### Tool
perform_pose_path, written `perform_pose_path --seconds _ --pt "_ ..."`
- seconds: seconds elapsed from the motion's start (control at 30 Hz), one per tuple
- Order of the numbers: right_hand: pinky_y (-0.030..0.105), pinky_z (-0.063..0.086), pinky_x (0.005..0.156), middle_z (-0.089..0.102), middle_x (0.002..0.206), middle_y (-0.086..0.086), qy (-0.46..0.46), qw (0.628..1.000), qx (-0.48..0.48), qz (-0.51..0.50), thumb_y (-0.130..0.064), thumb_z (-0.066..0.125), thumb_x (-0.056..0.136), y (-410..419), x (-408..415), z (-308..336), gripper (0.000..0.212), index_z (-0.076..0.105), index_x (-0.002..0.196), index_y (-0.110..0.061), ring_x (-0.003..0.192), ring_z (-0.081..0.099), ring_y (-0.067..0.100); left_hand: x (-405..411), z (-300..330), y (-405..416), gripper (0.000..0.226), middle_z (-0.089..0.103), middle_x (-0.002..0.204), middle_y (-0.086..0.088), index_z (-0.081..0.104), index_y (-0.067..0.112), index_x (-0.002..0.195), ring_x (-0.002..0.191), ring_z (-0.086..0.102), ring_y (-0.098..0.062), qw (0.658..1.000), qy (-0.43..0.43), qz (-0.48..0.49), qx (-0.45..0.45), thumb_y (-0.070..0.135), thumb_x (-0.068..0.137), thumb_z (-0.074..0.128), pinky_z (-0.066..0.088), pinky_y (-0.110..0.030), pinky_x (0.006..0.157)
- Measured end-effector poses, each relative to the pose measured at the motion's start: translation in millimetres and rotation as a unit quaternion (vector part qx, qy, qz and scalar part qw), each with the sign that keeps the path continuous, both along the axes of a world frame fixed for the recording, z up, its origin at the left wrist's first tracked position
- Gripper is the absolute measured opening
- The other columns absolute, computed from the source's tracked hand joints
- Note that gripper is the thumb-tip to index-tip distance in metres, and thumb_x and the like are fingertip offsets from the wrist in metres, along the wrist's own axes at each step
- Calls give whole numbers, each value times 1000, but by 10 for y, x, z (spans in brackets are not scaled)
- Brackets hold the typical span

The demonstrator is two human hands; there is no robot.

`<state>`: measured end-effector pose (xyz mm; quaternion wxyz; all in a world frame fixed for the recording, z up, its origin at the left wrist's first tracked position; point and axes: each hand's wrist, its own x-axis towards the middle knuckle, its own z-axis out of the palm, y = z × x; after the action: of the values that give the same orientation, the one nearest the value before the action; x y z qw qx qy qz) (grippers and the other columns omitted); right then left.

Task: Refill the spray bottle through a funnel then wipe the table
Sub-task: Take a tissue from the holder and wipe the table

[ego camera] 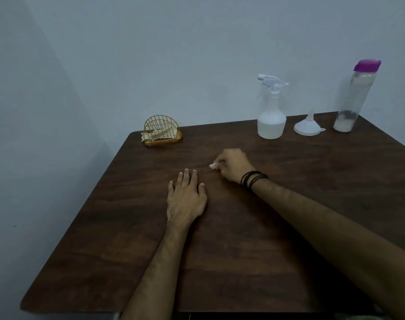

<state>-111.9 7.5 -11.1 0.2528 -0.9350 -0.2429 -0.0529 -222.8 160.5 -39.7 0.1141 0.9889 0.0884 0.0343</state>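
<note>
A dark brown wood-grain table (289, 239) filled most of the head view, set against a pale blue-grey wall (173, 54). The person's left hand (186, 199) lay flat, palm down, on the table near its middle, its fingers straight and slightly spread, pointing away from the person toward the wall. Just beside it and a little farther out, the right hand (233, 166) rested knuckles-up on the table with its fingers curled around a small crumpled white tissue (213, 166), only a scrap of which poked out on the hand's left side; a stack of thin black bands (253, 180) circled that wrist. Along the far edge of the table, well apart from both hands, the translucent white plastic spray bottle (271, 121) stood upright, its long axis vertical, with the white trigger head fitted on and the nozzle pointing to the right. Just beside it to the right, the small white plastic funnel (308, 127) sat upside down, wide mouth on the table and spout pointing up. Farther right stood a tall clear plastic bottle with a purple cap (356, 98), upright. At the far left corner a gold wire napkin holder (162, 132) held a few pale folded napkins.
</note>
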Motion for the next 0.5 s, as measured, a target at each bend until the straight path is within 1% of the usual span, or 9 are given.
perform_pose_path --seconds 0.07,0.17,0.3,0.4,0.47,0.5 --pt "22 50 82 74 103 -2 13 998 12 -55 -29 69 91 -174 140 30 14 80 99 -23 96 67 17 -11 10 -9 60 8 168 -3 13 20 160 155 4 -19 1000 -3 1 0 43 105 22 4 -46 125" --pt "21 47 79 72 104 -1 15 998 7 -66 -23 67 92 -270 86 6 15 79 100 -22 95 65 17 4 -7 -6 60 7 168 -3 12 20 160 155 3 -18 1000 1 3 -1 44 105 21 4 -46 125" --pt "24 45 81 66 102 -6 -12 1000 1 18 -25 65 93 -193 -412 -22 17 78 103 -25 91 58 10 32 -30 4 60 7 168 -4 13 20 160 155 3 -19 1000 1 -1 8 43 105 20 5 -47 125" --pt "23 43 81 66 101 -5 -32 996 -1 82 -22 64 91 -161 -706 -68 18 77 103 -25 93 57 10 19 -43 2 59 8 168 -4 14 20 160 155 5 -19 1000 -5 -1 13 42 105 21 6 -47 125" --pt "24 47 81 66 100 -6 -19 996 -2 84 -24 65 91 -190 -669 -37 16 77 103 -25 91 58 9 16 -29 -3 59 7 168 -3 13 20 160 155 4 -19 1000 2 0 10 42 106 20 5 -47 125" --pt "24 48 82 66 102 -7 -5 998 -4 64 -25 66 91 -221 -574 -9 16 77 103 -25 90 57 8 12 -16 -7 60 7 168 -3 12 21 160 155 4 -19 1000 6 0 11 43 106 20 5 -47 125"
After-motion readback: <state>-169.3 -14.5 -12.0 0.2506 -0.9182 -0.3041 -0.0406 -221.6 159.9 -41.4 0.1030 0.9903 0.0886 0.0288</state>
